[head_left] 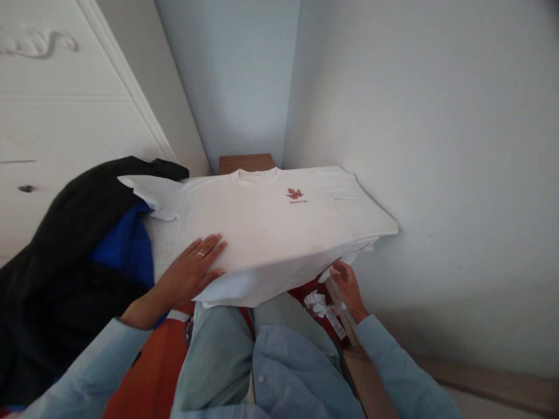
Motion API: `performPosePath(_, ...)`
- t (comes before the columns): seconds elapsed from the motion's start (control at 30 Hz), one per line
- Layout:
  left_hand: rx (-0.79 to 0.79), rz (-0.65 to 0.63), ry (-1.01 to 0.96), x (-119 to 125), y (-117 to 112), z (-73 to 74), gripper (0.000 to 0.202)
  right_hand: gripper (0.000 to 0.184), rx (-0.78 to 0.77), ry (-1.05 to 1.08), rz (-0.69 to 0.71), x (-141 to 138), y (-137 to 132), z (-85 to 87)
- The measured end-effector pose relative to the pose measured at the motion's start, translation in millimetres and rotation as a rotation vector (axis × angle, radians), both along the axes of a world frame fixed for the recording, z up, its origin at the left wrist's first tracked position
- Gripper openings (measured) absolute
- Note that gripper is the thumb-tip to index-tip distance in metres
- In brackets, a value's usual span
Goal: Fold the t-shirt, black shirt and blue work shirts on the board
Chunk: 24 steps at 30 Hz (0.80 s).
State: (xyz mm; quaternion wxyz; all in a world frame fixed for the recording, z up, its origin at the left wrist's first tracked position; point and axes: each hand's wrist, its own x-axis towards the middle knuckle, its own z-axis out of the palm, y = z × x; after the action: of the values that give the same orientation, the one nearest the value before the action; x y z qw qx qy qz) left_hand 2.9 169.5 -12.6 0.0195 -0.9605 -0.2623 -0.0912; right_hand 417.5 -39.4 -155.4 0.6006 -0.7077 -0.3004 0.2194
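Observation:
A white T-shirt (pixel 266 227) with a small red leaf print on the chest lies spread flat in front of me. My left hand (pixel 192 270) rests flat on its lower left part, fingers stretched out, a ring on one finger. My right hand (pixel 347 285) is at the shirt's lower right corner, fingers curled and pinching the hem there. My knees in pale trousers (pixel 227 343) sit just below the shirt.
A black garment (pixel 65 256) and a blue one (pixel 124 247) are heaped to the left. Crumpled white paper tags (pixel 321 305) lie near my right wrist. White walls meet in a corner behind; a wooden ledge (pixel 247 163) shows there. A white cabinet door (pixel 52 105) stands at left.

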Motion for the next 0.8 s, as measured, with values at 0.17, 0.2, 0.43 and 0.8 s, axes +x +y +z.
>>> performPosePath(0.17,-0.008,-0.004,0.048,-1,2,3.2,0.066,0.066,0.05,0.254,0.179,-1,16,-12.0)
performPosePath(0.2,-0.008,-0.002,0.05,-1,2,3.8,0.067,0.065,0.047,0.28,0.196,0,16,-10.2)
performPosePath(0.43,-0.02,-0.002,0.028,2,1,4.1,0.071,0.054,-0.111,0.239,0.27,21,-7,3.2)
performPosePath(0.8,-0.02,0.01,0.028,3,1,5.3,0.071,0.056,-0.176,0.255,0.316,34,-38,0.1)
